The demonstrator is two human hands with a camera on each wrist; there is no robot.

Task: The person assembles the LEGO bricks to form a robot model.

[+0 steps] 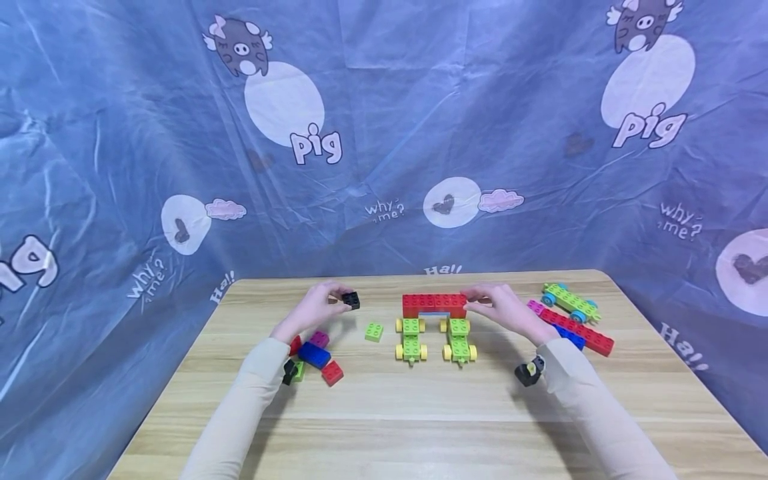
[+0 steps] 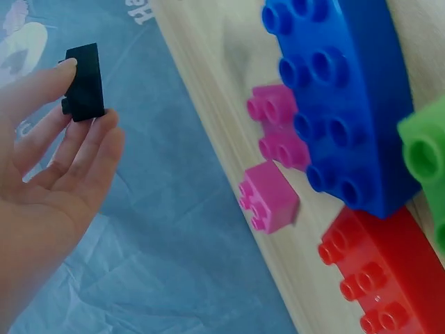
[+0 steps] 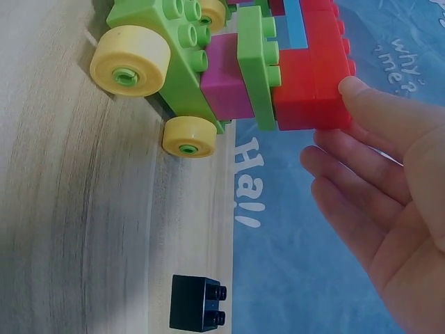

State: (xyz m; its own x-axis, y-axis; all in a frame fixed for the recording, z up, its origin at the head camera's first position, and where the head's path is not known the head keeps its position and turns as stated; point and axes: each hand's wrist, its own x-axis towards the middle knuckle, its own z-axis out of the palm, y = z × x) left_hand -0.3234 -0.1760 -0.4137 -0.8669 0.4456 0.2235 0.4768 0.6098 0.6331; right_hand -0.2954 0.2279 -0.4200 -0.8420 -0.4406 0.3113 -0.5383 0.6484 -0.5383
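In the head view my left hand (image 1: 315, 310) pinches a small black brick (image 1: 351, 301) above the table, left of the vehicle build. The left wrist view shows that black brick (image 2: 85, 82) between thumb and fingertips. My right hand (image 1: 503, 308) holds the right end of a row of red bricks (image 1: 433, 305) by thumb and fingers. This row spans two lime-green wheeled bases (image 1: 411, 347) with yellow wheels. Up close in the right wrist view, the red brick (image 3: 313, 90) joins a thin green brick (image 3: 256, 66), with a purple brick (image 3: 226, 76) beneath. A light-blue piece (image 3: 293, 24) shows alongside.
A loose green brick (image 1: 374, 332) lies between the left hand and the build. Blue (image 1: 315, 355), red (image 1: 333, 373) and pink bricks cluster near the left wrist. At right lie a long red strip (image 1: 576, 327) and another green wheeled base (image 1: 570, 302). A black brick (image 3: 195, 303) rests on the table.
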